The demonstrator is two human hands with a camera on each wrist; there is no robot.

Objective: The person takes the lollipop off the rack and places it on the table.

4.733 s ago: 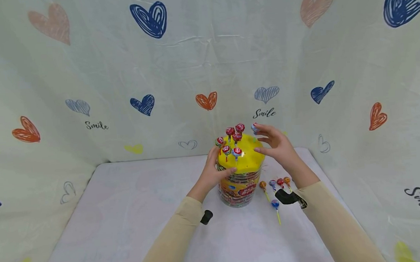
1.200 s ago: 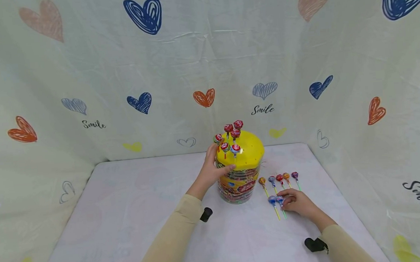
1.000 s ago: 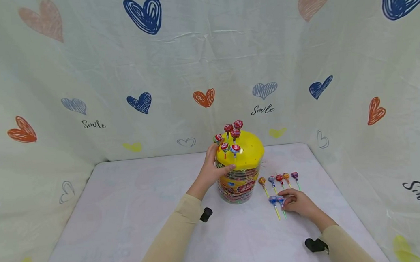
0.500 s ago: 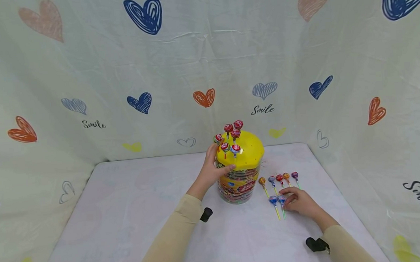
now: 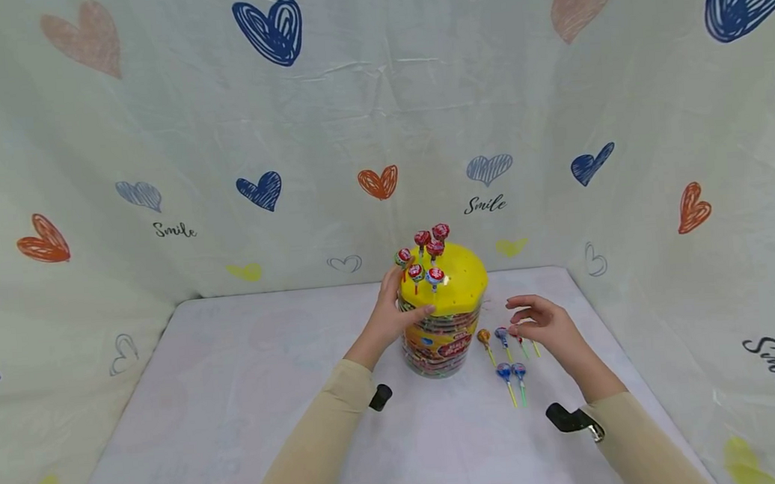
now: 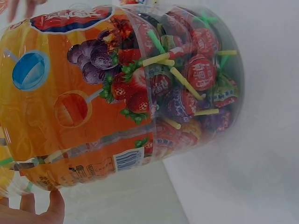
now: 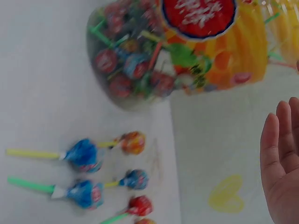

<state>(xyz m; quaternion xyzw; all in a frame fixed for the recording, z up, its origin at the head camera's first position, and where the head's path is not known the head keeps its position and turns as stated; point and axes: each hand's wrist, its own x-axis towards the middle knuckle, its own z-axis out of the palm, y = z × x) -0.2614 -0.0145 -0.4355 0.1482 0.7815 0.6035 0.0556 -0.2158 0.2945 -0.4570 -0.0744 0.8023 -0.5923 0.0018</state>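
Note:
A clear plastic jar [image 5: 436, 355] full of wrapped lollipops stands upright on the table, capped by a yellow lid [image 5: 463, 278]. Several lollipops [image 5: 435, 276] stick up from the lid's left part. My left hand [image 5: 390, 317] grips the jar near the lid, thumb in front; its fingertips [image 6: 57, 203] touch the jar in the left wrist view. Right of the jar, my right hand [image 5: 547, 324] hovers over the back row of loose lollipops, fingers loosely bent, with nothing visible in it. Two blue lollipops [image 5: 519, 371] lie side by side in front, sticks toward me.
The back row includes an orange lollipop [image 5: 484, 336], a blue lollipop [image 5: 502, 334] and others partly behind my right hand. A white cloth covers the table [image 5: 250, 401]. A heart-printed curtain [image 5: 378, 108] surrounds the back and sides.
My right hand carried a blue lollipop from beside the lid down to the table, laid it next to the other blue one, let go, then rose toward the back row. The left hand kept its grip.

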